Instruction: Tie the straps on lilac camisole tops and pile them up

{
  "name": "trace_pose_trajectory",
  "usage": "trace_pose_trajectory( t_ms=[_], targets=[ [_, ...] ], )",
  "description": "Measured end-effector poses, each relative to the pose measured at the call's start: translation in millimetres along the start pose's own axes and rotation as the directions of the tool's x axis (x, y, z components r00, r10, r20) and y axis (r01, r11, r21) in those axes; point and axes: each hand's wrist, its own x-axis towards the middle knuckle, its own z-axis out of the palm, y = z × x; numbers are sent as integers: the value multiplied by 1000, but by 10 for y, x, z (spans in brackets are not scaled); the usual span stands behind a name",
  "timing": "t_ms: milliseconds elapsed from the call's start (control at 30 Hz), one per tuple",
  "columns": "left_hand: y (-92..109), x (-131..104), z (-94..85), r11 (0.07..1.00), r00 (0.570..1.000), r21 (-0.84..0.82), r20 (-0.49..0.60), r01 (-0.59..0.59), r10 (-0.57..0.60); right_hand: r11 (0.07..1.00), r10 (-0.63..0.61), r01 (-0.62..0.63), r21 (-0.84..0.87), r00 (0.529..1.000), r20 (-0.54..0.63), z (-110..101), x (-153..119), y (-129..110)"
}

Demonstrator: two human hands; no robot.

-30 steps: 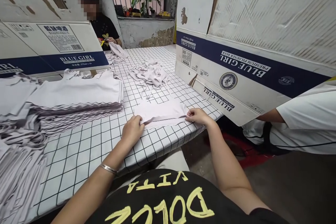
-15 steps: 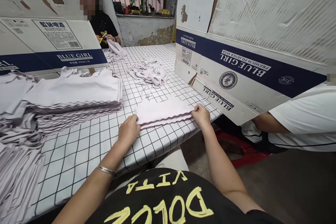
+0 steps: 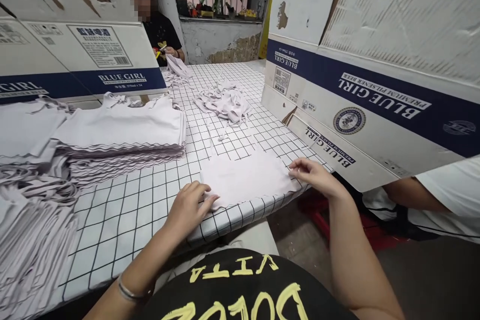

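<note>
A pale pink strappy top (image 3: 247,177) lies flat at the table's near edge, its thin straps pointing away from me. My left hand (image 3: 193,205) rests on its lower left corner, with thumb and fingers apart. At the right side of the top is my right hand (image 3: 315,176), its fingers loosely stretched out and the fingertips at the cloth's edge; whether they touch it is hard to tell. To the left stands a neat stack of similar tops (image 3: 123,127) with wavy hems. Beyond the flat top lies a loose heap of pale straps or cloth (image 3: 227,102).
Folded pale garments (image 3: 33,245) crowd the left of the checkered table (image 3: 123,225). Large beer cartons stand at the left (image 3: 93,55) and the right (image 3: 360,75). Across the table a person (image 3: 163,35) handles pale cloth and a yellow-handled tool. Another person's arm (image 3: 416,192) shows beside the right carton.
Both hands have loosened their grip on the top's lower corners. The top now lies flatter, its lower edge nearer to me. The view has shifted slightly left.
</note>
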Motion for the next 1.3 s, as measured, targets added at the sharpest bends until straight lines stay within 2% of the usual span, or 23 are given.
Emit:
trace_pose_trajectory(
  t_ms=[67,100,167,200,267,367,433,500,600,767,833,867,900,933,1000,1033,1067,1100,1133,1167,1200,1267,1300],
  targets=[
    [-3,90,8,993,992,26,-48,-112,113,995,-96,94,-45,995,-39,205,359,-373],
    [2,145,33,985,986,48,-22,-164,165,987,-144,142,-72,989,-15,381,592,-568],
    [17,246,119,966,965,76,111,-247,238,974,-171,173,-144,985,24,822,1105,-929],
    [22,283,172,959,949,81,192,-270,251,971,-158,162,-175,987,36,1055,1356,-1081],
    [22,320,274,956,920,77,306,-281,246,979,-35,48,-196,997,68,1475,1792,-1312],
    [-7,310,375,962,918,54,317,-269,239,976,141,-116,-183,982,130,1863,2225,-1499],
    [-33,295,402,962,921,25,297,-271,251,978,180,-157,-140,968,175,1947,2399,-1560],
    [-55,288,411,964,920,-4,297,-265,254,978,207,-197,-66,951,231,1929,2536,-1613],
    [-78,286,430,966,921,-38,295,-254,254,968,212,-240,70,936,280,1800,2736,-1728],
    [-38,277,394,968,918,-103,310,-227,248,942,162,-229,244,950,268,1522,2953,-2023],
    [26,312,292,964,927,-209,302,-165,224,935,119,-196,297,959,257,1400,2841,-2120],
    [64,347,219,941,940,-326,283,-92,190,934,60,-145,327,965,256,1335,2708,-2146],
    [100,396,136,870,953,-493,268,12,138,933,-31,-61,354,968,249,1268,2519,-2153],
    [131,454,50,719,959,-682,271,134,79,928,-146,48,370,959,241,1200,2275,-2138],
    [166,588,-107,203,938,-919,347,339,4,891,-403,318,325,883,240,1070,1665,-2038],
    [170,653,-164,-56,918,-916,397,397,16,873,-477,408,268,828,293,1011,1332,-1958],
    [168,710,-202,-253,902,-869,430,426,44,847,-531,483,221,758,379,960,1008,-1862],
    [164,755,-220,-385,893,-814,444,435,71,822,-556,539,187,686,468,916,713,-1754],
    [162,786,-220,-466,889,-771,449,434,86,808,-566,568,157,675,472,883,464,-1640],
    [168,805,-209,-513,888,-743,449,431,95,815,-562,564,137,708,427,863,271,-1521],
    [183,812,-192,-541,888,-725,449,426,98,838,-541,528,137,773,332,856,138,-1403],
    [237,808,-166,-567,891,-712,446,413,89,893,-422,390,226,899,119,883,34,-1182],
    [274,804,-165,-569,892,-713,444,411,88,899,-352,311,308,932,86,914,42,-1087]
  ],
)
